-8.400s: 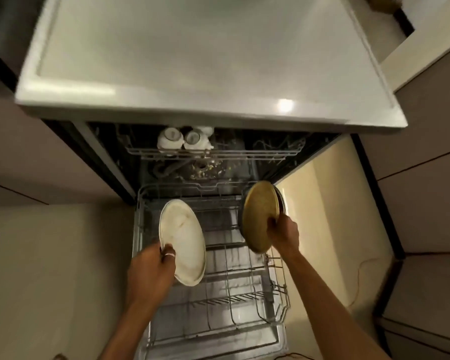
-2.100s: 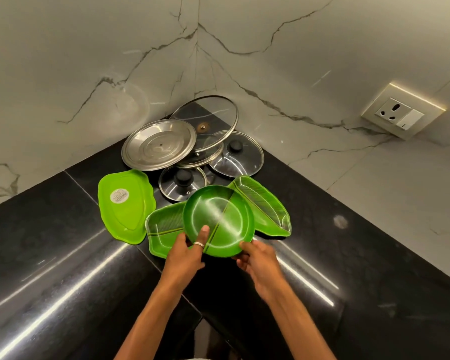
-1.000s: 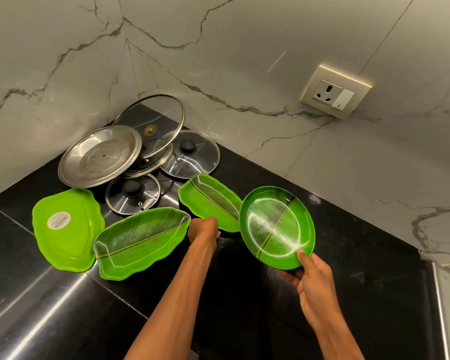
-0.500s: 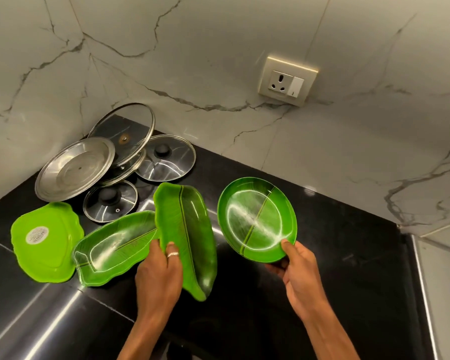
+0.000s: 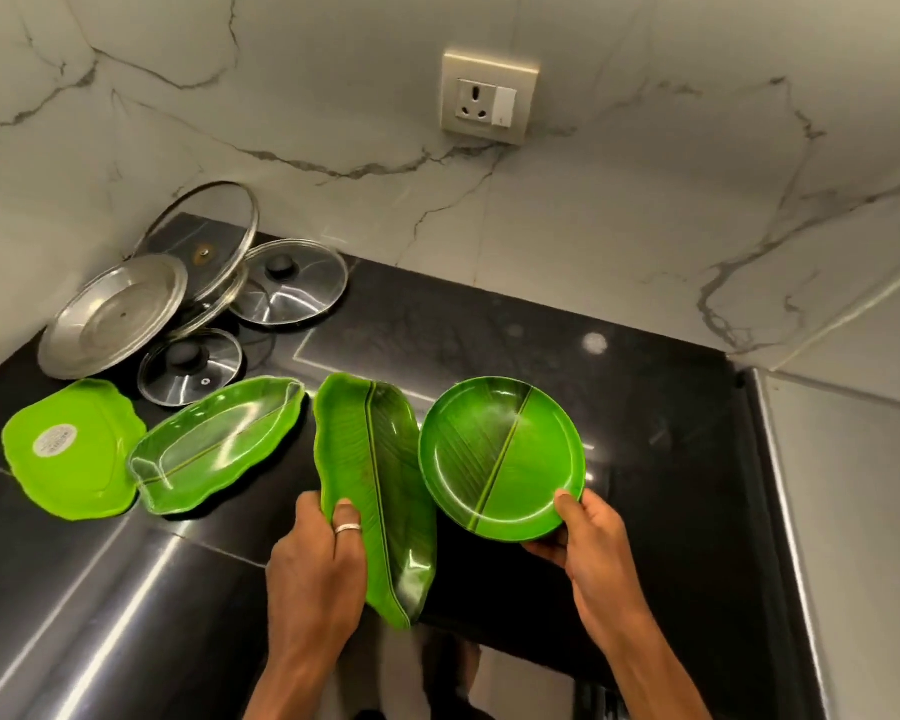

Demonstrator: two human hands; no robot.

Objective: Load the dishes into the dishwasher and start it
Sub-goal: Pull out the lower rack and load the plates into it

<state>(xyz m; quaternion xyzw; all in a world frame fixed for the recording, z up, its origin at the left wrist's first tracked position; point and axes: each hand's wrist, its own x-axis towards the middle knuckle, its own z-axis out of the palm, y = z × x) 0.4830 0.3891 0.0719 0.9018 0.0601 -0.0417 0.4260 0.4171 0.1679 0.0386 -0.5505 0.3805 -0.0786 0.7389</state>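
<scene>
My left hand (image 5: pixel 317 558) grips a long green leaf-shaped plate (image 5: pixel 372 485) by its left edge, thumb on top, lifted above the black counter (image 5: pixel 619 387). My right hand (image 5: pixel 593 543) holds a round green plate (image 5: pixel 500 454) by its lower right rim, tilted toward me. A second leaf-shaped green plate (image 5: pixel 219 449) lies on the counter to the left. Beside it lies an upside-down green plate (image 5: pixel 74 449) with a round sticker. The dishwasher is out of view.
In the back left corner lie a steel plate (image 5: pixel 110 314) and three glass lids (image 5: pixel 193 366) (image 5: pixel 289 288) (image 5: pixel 209 241), one leaning on the marble wall. A wall socket (image 5: pixel 487 96) sits above. A steel edge (image 5: pixel 780 511) borders the counter on the right.
Earlier I was at the dishwasher rack with two plates. Since then I took the round green plate in my right hand and lifted the leaf-shaped plate with my left, drawing both toward me.
</scene>
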